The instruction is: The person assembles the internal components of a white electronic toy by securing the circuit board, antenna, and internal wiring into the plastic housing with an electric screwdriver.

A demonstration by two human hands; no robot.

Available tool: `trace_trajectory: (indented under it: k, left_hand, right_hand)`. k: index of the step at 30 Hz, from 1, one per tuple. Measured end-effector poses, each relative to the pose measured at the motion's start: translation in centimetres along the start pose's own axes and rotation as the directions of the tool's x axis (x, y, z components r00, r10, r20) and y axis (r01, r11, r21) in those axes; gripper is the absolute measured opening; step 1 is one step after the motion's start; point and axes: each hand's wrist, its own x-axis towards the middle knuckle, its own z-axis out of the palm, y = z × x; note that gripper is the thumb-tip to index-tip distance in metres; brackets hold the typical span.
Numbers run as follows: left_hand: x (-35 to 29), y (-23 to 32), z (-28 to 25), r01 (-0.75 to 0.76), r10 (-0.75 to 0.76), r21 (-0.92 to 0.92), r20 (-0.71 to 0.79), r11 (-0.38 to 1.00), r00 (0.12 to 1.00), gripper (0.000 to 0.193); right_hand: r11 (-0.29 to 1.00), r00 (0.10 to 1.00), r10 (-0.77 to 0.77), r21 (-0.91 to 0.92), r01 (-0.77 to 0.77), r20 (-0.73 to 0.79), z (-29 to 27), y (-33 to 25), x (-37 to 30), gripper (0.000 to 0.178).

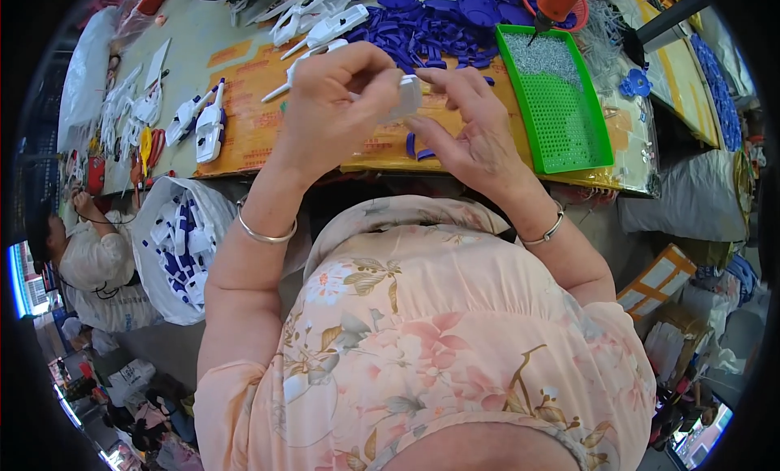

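My left hand is closed, its fingers curled around a white plastic housing piece raised above the table's front part. On the other side, my right hand has its thumb and index finger spread apart close to the piece's right edge; whether the tips touch it, I cannot tell. Beneath the hands lies brown tape-covered board. A small blue curved part rests near the front edge below the piece. Behind the hands spreads a heap of dark blue plastic parts, with white long-handled housings to its left.
A green tray of small metal pieces stands right, under a red powered screwdriver. White-and-blue assembled units lie left. A white sack of similar units hangs below the table's left front. Another person sits far left.
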Motion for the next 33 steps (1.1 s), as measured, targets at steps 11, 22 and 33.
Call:
trace_trajectory:
  k: [11,22,33]
  left_hand:
    - [-1.9,1.7,2.4,0.085,-0.095,-0.055,-0.229,0.995,0.969,0.016]
    - [-3.5,-2.3,2.5,-0.097,0.113,0.253,-0.048,0.962,0.992,0.029]
    - [-4.3,-4.0,1.2,-0.06,0.062,0.15,-0.007,0.987,0.998,0.002]
  right_hand:
    - [0.772,0.941,0.262,0.539,-0.337,0.212,1.7,1.0,1.7,0.011]
    - [0.802,0.994,0.052,0.597,0.014,-0.093,1.6,-1.1,1.0,0.004]
    - [0.757,0.934,0.325,0.632,-0.166,-0.145,0.0,-0.6,1.7,0.007]
